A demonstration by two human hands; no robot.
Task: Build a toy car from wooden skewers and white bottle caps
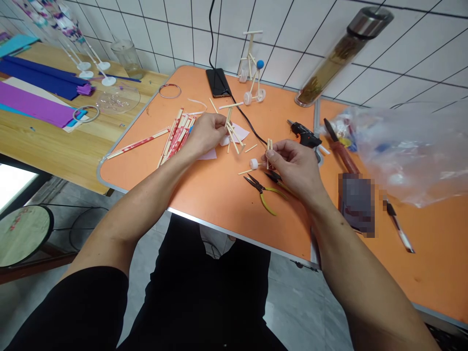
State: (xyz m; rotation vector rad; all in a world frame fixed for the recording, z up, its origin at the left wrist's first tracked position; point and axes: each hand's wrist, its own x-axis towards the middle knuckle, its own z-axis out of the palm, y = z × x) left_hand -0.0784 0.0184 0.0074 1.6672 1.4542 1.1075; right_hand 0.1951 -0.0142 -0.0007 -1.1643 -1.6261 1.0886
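Observation:
My right hand is closed in a pinch on short wooden sticks held upright over the orange table. A small white cap on a stick lies just left of that hand. My left hand is curled over a glued bundle of wooden sticks and grips it, resting on white paper. Beside the left hand lies a heap of chopsticks in red-printed wrappers. Yellow-handled pliers lie below my right hand.
A black glue gun and a black phone with cable lie at the back. A small stick tricycle model stands near the wall, beside a tall steel-capped glass tube. A plastic bag fills the right side.

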